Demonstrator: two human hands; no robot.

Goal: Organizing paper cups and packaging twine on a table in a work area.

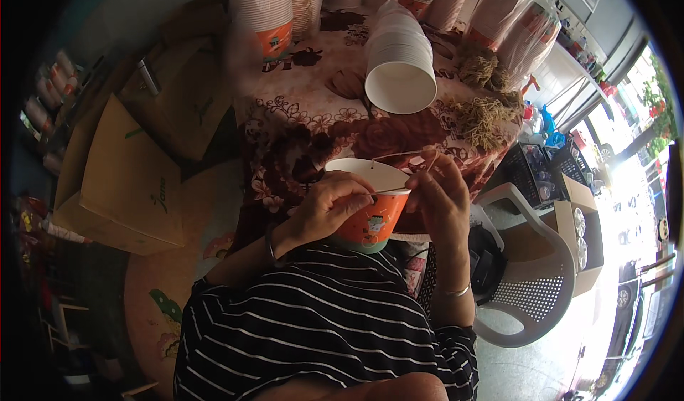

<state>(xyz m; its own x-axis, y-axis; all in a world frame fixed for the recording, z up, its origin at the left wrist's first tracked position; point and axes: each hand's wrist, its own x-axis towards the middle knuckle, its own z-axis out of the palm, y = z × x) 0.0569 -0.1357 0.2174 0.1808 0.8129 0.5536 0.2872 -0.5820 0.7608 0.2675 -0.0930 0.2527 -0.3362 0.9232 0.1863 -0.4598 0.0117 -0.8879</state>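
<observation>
One cup (370,205) in progress, string (399,154) partly fitted.
We are gripping its rim with our left hand (331,205); our right hand (438,187) is pinching the string; a stack of white cups (399,62) is waiting.

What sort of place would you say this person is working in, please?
Probably a small home workshop for paper cups: tall cup stacks on a floral-clothed table, cardboard boxes alongside, and string handles heaped nearby.

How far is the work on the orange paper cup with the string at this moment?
Done: one end of the thin tan string already seems to pass through the rim of the orange paper cup. In hand: the left hand steadies the cup while the right hand pulls the string. Left: a lying stack of white paper cups and bundles of tan string wait on the floral tablecloth.
</observation>
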